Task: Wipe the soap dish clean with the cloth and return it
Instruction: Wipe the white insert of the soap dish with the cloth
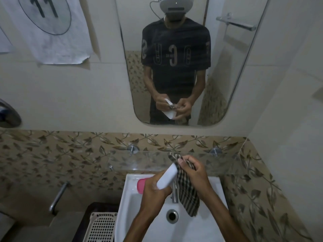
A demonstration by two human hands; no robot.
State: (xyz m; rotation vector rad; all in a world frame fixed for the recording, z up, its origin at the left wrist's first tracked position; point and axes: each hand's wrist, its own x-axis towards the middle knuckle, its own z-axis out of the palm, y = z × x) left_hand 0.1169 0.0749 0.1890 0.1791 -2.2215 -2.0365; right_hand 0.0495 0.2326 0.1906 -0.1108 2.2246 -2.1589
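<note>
Above sink (216,189): left hand (153,187) grips white soap dish (167,179), tilted to expose face for wiping. Right hand (195,173) pinches checked cloth (187,194) against dish edge; loose end hangs toward drain (172,216), likely mid-wipe.

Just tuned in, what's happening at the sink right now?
A person stands at the wash basin, mid-wipe. The left hand grips the white soap dish, held tilted above the basin. The right hand holds the checked cloth against the dish's upper end, and the rest of the cloth hangs down over the tap. The dish is not yet back in its place. A pink object sits on the basin's left rim.
</note>
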